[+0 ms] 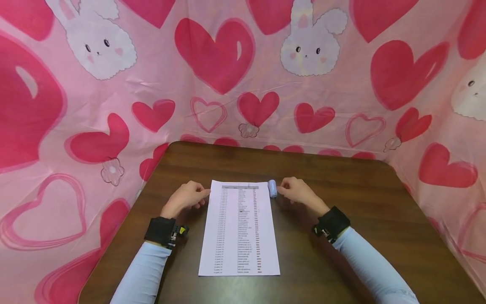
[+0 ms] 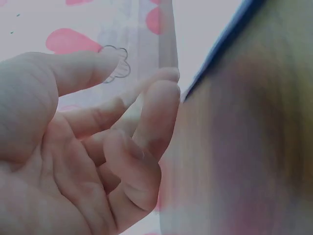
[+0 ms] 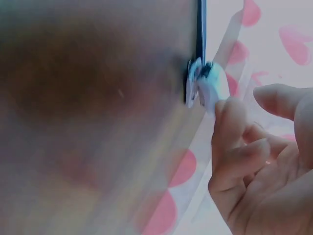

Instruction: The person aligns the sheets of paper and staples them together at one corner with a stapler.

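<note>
Sheets of printed paper (image 1: 240, 236), covered in rows of small text, lie flat on the table, upright to my view. A small light-blue stapler (image 1: 272, 188) stands at their upper right edge; its two arms show apart in the right wrist view (image 3: 212, 88). My left hand (image 1: 188, 195) rests beside the upper left edge of the paper, fingers loosely curled and holding nothing. On the other side, my right hand (image 1: 298, 191) is just right of the stapler with loosely bent fingers. Its fingertips are close to the stapler; whether they touch it I cannot tell.
The brown wooden table (image 1: 341, 190) has rounded far corners. A pink cloth (image 1: 212, 105) printed with hearts and rabbits hangs behind it and along both sides. Each wrist wears a black strap (image 1: 159, 231) with a small camera.
</note>
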The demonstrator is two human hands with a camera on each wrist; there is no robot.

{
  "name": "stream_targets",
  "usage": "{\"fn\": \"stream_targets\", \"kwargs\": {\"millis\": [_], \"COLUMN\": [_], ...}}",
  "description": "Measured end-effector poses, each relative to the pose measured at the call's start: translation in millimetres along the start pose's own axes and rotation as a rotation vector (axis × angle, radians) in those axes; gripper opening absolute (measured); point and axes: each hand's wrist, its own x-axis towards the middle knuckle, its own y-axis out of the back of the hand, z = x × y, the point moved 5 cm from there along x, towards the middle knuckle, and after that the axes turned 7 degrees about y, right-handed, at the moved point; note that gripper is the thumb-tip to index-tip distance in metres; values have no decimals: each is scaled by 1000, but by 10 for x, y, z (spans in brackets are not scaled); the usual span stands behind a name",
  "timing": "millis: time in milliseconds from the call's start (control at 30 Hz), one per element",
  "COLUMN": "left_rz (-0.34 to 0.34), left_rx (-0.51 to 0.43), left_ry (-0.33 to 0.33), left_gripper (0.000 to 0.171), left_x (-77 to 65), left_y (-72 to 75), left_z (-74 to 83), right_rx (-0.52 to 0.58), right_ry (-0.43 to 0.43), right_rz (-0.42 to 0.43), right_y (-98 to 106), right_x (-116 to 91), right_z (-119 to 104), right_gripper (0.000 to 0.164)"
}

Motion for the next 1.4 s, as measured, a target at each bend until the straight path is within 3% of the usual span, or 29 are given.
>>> {"fn": "stream_targets", "kwargs": {"millis": [233, 433, 533, 700, 1067, 1300, 1400], "left_rz": [14, 121, 143, 122, 58, 16, 15], "left_rx": [-25, -8, 2, -38, -295, -397, -400], "left_ry": [-15, 28, 45, 87, 136, 158, 157], "left_gripper": [32, 36, 39, 42, 39, 39, 35], "left_x": [112, 225, 269, 339, 486, 526, 542], "left_y": [-10, 42, 31, -43, -144, -201, -219], "left_z": [173, 157, 131, 52, -39, -51, -36], "right_rx": [-116, -133, -149, -178, -301, -253, -239], "right_ry": [-44, -53, -44, -50, -25, -54, -63], "right_rz": [0, 7, 8, 13, 57, 27, 19], "right_y": [44, 0, -35, -77, -76, -116, -133], "right_x": [194, 277, 297, 307, 339, 330, 330], "right_z": [-7, -55, -66, -52, -97, -107, -106], "right_gripper": [37, 41, 39, 37, 38, 38, 39]}}
